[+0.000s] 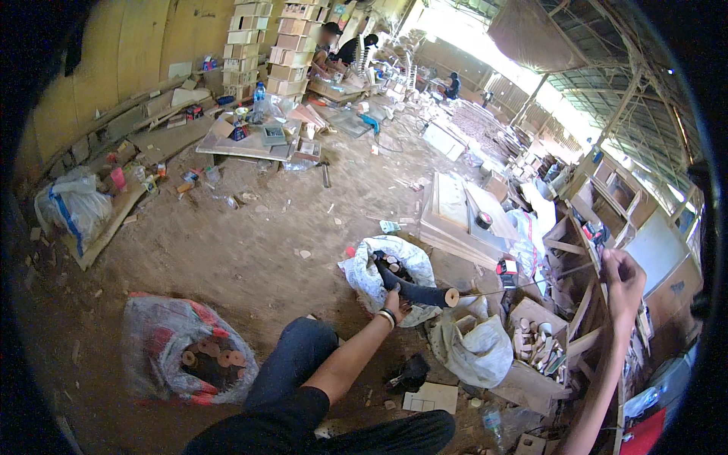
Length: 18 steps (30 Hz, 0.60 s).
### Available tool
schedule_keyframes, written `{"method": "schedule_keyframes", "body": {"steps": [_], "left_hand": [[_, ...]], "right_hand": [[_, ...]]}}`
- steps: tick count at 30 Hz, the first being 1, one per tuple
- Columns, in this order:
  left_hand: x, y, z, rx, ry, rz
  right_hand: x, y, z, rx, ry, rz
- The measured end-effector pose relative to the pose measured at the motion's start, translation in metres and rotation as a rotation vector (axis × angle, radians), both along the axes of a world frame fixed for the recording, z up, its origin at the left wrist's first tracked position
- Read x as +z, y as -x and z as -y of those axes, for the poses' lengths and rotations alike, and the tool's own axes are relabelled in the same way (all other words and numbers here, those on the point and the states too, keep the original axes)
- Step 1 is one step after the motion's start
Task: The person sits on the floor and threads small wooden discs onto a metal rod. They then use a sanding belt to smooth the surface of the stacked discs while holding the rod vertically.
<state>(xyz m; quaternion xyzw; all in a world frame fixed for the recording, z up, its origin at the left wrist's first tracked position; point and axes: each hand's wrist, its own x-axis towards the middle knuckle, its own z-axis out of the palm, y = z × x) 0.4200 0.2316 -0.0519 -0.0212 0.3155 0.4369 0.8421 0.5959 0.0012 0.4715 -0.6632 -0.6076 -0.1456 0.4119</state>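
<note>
My left hand (396,303) is wrapped round a dark curved tube (425,294) whose near end is a tan round face with a small hole in it. The tube's far end rests over the mouth of a white woven sack (362,284), where more pieces with tan ends lie. On the right, my right hand (623,284) is raised with its fingers pinched together. A thin dark line, a cord or rod (523,287), runs from near the tube's tan end toward those fingers; whether it enters the hole I cannot tell.
At lower left stands a clear bag with red stripes (152,334), holding several dark pieces with tan ends. A crumpled white sack (481,349) and a wooden box of offcuts (535,311) are at right. Stacked boards (447,205) lie beyond. People sit working far back.
</note>
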Motion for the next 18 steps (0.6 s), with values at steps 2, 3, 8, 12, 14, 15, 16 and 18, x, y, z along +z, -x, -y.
{"method": "schedule_keyframes", "body": {"steps": [2, 3, 8, 12, 14, 15, 16, 18], "left_hand": [[-0.005, -0.006, -0.008, -0.024, 0.037, -0.030], [-0.009, -0.009, -0.012, -0.013, -0.009, 0.021], [-0.031, -0.008, -0.024, 0.068, -0.052, 0.141], [-0.028, -0.015, -0.020, 0.093, -0.029, 0.106], [-0.018, -0.018, -0.015, 0.070, -0.026, 0.144], [-0.011, -0.019, -0.014, 0.064, -0.015, 0.172], [-0.003, -0.021, -0.011, 0.060, -0.002, 0.201], [0.014, -0.024, -0.006, 0.018, 0.019, 0.199]], "right_hand": [[0.003, 0.004, 0.012, 0.021, -0.013, 0.032], [0.004, 0.007, 0.020, -0.036, -0.037, 0.059], [0.006, 0.025, 0.055, 0.009, -0.017, -0.117], [0.011, 0.027, 0.092, -0.020, -0.096, -0.061], [0.016, 0.024, 0.115, -0.008, -0.111, -0.009], [0.021, 0.022, 0.126, -0.095, -0.118, 0.045], [0.026, 0.020, 0.137, -0.133, -0.138, 0.098], [0.035, 0.019, 0.163, -0.202, -0.127, 0.072]]}}
